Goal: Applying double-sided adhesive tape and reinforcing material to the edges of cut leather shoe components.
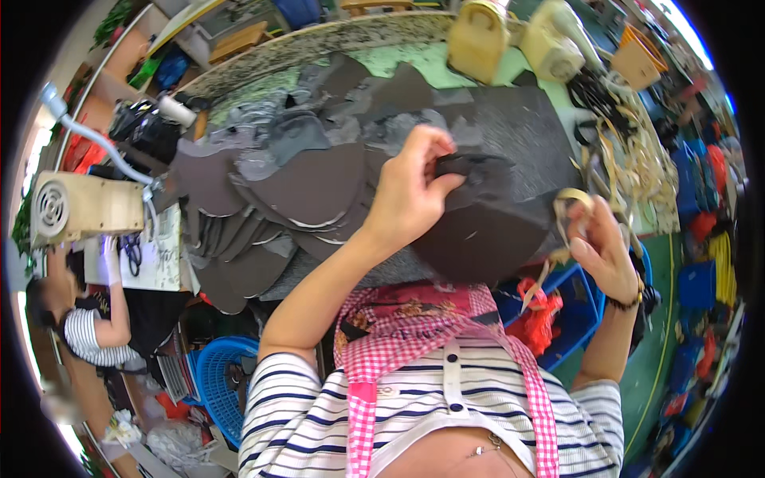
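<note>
My left hand [410, 191] is closed, thumb and fingers pinching the upper edge of a dark piece of material [478, 235]. The piece has a broad, rounded lower part and a crumpled black upper part. It is held over the near edge of the table. To its right, my right hand [606, 251] is closed round a narrow beige strip [572, 195], which curls in a loop above the fingers. Stacks of similar rounded dark pieces [307, 187] cover the table left of my hands, some with thin grey material along the edge.
A dark mat [522, 131] lies under the work. Two yellowish jugs [478, 40] stand at the back, with beige strips [629, 155] heaped at right. Blue baskets [223, 382] flank me; red plastic [538, 319] lies at the right one. A person [100, 331] sits at left beside a beige machine [80, 207].
</note>
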The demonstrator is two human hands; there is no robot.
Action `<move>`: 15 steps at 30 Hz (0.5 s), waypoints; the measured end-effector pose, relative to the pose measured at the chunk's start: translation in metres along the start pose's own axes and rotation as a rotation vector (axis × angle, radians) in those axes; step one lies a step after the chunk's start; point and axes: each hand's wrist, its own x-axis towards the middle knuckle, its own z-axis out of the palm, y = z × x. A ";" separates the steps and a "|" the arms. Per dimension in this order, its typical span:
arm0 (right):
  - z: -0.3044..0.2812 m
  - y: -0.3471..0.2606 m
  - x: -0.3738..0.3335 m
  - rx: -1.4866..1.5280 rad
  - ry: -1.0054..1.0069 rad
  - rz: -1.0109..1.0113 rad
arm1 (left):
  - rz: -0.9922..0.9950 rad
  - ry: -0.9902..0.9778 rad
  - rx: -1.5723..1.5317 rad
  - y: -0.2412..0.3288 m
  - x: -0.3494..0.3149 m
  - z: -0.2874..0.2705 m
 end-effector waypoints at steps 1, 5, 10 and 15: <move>0.021 0.003 0.001 0.362 0.135 -0.177 | -0.078 -0.021 0.092 -0.011 -0.012 -0.001; 0.037 -0.014 0.042 -0.004 0.051 -0.001 | 0.115 0.054 0.483 -0.075 -0.059 0.003; 0.055 -0.003 0.051 -0.138 0.101 -0.370 | -0.302 0.022 0.313 -0.047 -0.052 0.011; 0.057 -0.005 0.047 -0.121 0.106 -0.401 | 0.215 0.012 0.715 -0.046 -0.058 0.007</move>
